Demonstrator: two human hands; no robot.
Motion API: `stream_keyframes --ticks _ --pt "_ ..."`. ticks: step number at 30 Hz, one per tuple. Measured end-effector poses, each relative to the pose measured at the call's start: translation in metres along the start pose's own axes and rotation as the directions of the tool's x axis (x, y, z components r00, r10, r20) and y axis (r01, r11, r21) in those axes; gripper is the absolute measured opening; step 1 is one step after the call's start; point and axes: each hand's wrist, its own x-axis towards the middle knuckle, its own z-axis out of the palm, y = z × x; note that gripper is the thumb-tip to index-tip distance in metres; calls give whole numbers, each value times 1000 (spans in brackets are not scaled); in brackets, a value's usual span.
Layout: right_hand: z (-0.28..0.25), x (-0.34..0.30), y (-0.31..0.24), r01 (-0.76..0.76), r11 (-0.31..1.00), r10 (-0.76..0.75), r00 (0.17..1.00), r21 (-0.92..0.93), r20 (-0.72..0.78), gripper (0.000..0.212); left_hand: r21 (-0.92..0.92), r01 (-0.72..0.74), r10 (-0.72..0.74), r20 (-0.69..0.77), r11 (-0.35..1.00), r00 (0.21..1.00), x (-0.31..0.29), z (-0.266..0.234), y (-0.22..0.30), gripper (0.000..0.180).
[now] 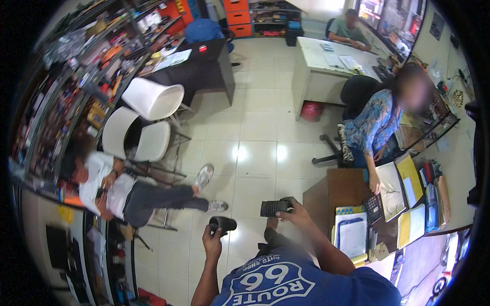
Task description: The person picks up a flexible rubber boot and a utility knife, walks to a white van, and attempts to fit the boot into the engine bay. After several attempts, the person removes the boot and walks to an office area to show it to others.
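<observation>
My left hand [213, 244] is closed around a short black tube-like part [224, 223] with a round opening at one end. In my right hand [300, 214] is a black ribbed sleeve [273, 208], shaped like a rubber bellows and lying on its side. Fingers grip its right end, partly covering it. The two parts are apart, held up over the tiled floor in front of my blue shirt [270, 285]. What they are made of is too small to tell for certain.
At the right a person in a patterned blouse [375, 120] sits by a brown desk [332, 188] with folders and a calculator [373, 208]. On the left another person [104, 176] sits near white chairs [153, 140] and loaded shelves [61, 102]. Farther off stand a dark desk [212, 66] and white desk [311, 56].
</observation>
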Motion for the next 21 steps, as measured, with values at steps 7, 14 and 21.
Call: stream_keyframes --ticks 7,14,21 --pt "-94 126 -93 112 974 -163 951 -199 -262 73 50 -14 11 68 999 998 147 73 49 14" --pt "-124 256 -150 77 888 -240 919 -454 -313 75 73 -39 29 144 997 989 321 147 82 16" --pt "-162 371 -224 -82 883 -145 889 -462 -434 74 72 -113 85 322 991 943 517 230 173 19"
